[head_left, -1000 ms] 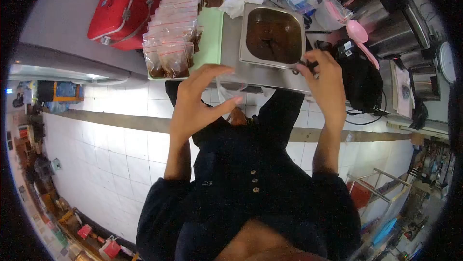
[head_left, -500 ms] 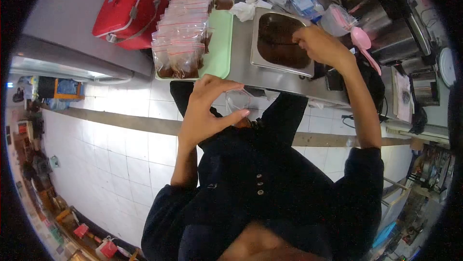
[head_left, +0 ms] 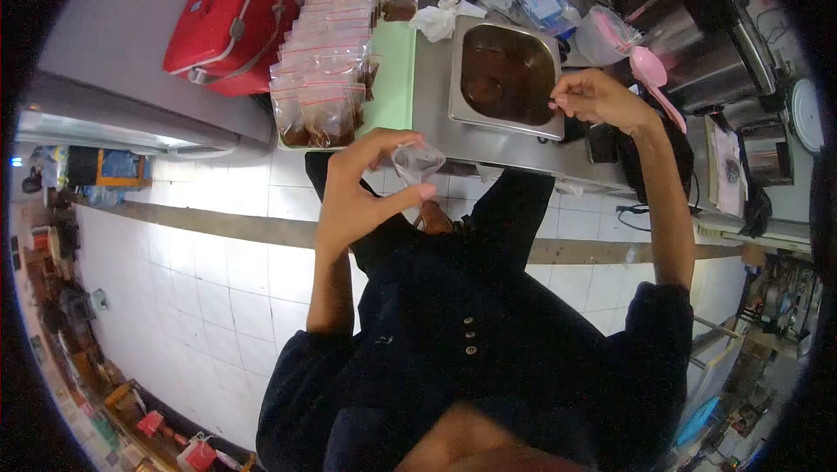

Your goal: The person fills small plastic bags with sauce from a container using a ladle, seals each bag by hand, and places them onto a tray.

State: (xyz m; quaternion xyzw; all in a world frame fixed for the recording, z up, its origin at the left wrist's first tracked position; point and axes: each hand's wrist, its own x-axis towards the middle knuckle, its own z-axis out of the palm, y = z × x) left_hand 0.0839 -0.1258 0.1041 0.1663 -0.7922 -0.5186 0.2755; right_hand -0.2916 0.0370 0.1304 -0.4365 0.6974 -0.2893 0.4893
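A: State the position of the left hand (head_left: 353, 202).
B: It is forward of the tabletop (head_left: 523, 149) edge, half open, with thumb and fingertips apart. They hold a clear plastic bag (head_left: 419, 163) between them, its mouth spread.
A: And the right hand (head_left: 603, 101)?
B: At the right rim of the rectangular metal pan (head_left: 506, 117), fingers drawn together. Whether they grip a handle cannot be determined.
A: Specify the pan contents.
B: Dark brown liquid (head_left: 523, 58). A round outline shows at its surface; the item is unclear.
A: List adjacent items, left side.
B: A pale green tray (head_left: 398, 71) carries rows of filled zip bags (head_left: 327, 58). A red cooler box (head_left: 218, 23) is beyond it, farther left. White tissue (head_left: 446, 19) lies just beside the pan's rear left corner.
A: Right side?
B: A clear plastic tub (head_left: 600, 39) and a pink ladle (head_left: 649, 68) are near the pan. A black bag (head_left: 667, 151) sits partly behind the right forearm.
A: Obstructions?
B: The pan's front wall stands between the liquid and the clear plastic bag.
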